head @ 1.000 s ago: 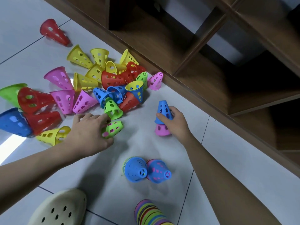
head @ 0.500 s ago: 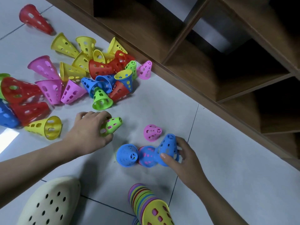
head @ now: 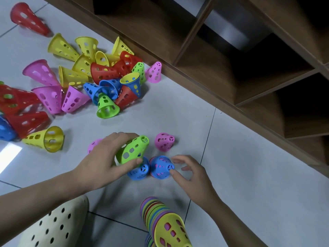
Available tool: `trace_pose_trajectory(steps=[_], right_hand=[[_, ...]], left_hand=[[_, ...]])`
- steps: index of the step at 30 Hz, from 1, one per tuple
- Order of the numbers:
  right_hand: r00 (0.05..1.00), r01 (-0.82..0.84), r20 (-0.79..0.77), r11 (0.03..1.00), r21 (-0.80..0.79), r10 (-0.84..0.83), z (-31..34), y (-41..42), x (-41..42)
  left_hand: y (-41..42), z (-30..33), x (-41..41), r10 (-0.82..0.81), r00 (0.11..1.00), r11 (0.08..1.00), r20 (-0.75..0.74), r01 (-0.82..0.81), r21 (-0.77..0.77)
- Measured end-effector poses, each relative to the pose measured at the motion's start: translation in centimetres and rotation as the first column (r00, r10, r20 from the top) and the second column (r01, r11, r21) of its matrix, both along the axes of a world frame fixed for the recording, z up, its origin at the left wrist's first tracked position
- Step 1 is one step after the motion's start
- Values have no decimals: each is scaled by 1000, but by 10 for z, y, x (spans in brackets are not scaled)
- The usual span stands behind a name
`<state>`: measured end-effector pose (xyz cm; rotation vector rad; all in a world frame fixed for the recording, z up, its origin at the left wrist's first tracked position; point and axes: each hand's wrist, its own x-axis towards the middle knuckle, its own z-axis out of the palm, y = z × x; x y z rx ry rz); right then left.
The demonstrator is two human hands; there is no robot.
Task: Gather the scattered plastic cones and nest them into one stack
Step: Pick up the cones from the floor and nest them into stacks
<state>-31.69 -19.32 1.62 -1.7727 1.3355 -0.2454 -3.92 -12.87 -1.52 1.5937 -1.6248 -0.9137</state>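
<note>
My left hand (head: 105, 161) grips a green cone (head: 133, 149), held tilted just above a blue cone (head: 139, 171) on the floor. Beside that stands a blue-over-pink nested cone (head: 161, 166); my right hand (head: 190, 172) hovers at its right with relaxed fingers, the thumb tip touching it. A pink cone (head: 163, 141) stands upright behind. Another pink cone (head: 93, 145) peeks out behind my left hand. A tall multicoloured stack (head: 160, 221) with a yellow cone on top lies at the bottom. A heap of scattered cones (head: 105, 81) fills the upper left.
A brown wooden shelf unit (head: 222, 72) runs diagonally across the right and top. A cream perforated clog (head: 53, 227) sits at the lower left. A lone red cone (head: 26, 18) lies far upper left, and a yellow cone (head: 46, 139) lies on its side at left.
My left hand lifted the green cone and carried it right, over the blue cones. My right hand set its blue cone onto the pink-and-blue one and let go.
</note>
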Motion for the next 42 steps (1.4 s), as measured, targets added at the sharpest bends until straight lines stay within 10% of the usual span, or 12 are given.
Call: trace_pose_trajectory(steps=[10,20,25,36,42], right_hand=[[998,54,-11,998,18,-54,-8,-31,14],[990,13,-137,1000,-25,-16,-35,-69,18],[990,-14,-141,999,-35,9,-63,-80,28],[993,6,-115,999,44,-1,-82,-86,28],[996,48,-82,998,32,-45,-72,-83,30]], left_hand=[[6,2,-19,-162,981,987,-108,163,0],[19,-35,15,-163,910,987,381,153,58],[26,-56,47,65,947,976,315,-127,179],[26,-67,63,13,946,971,324,-89,221],[11,-35,46,109,992,988,67,-115,100]])
